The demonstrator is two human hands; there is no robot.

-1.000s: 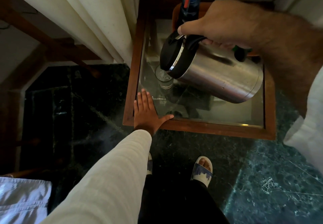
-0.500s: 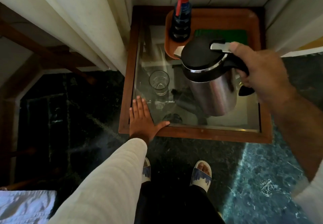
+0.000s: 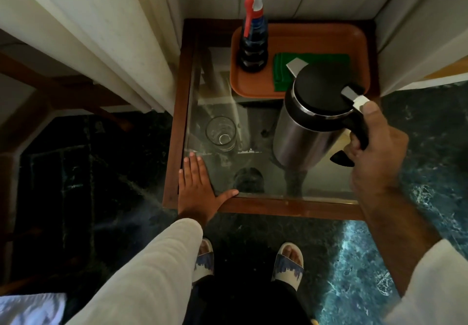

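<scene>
A steel kettle [image 3: 301, 132] with a black lid stands upright over the right half of a glass-topped wooden table [image 3: 174, 111]. My right hand [image 3: 374, 152] grips its black handle, thumb near the lid's silver lever. Whether its base touches the glass I cannot tell. A clear drinking glass [image 3: 220, 133] stands on the glass top to the kettle's left. My left hand [image 3: 200, 190] rests flat on the table's near left corner, fingers straight, thumb spread along the front frame.
An orange tray [image 3: 298, 33] at the table's back holds a blue spray bottle [image 3: 254, 35] with a red trigger and a folded green cloth [image 3: 316, 57]. Curtains [image 3: 101, 33] hang left of the table. Dark marble floor and my sandalled feet [image 3: 288, 261] lie below.
The kettle went from tilted over the drinking glass to upright, and moved right and down toward the table top. My left hand stayed flat on the corner.
</scene>
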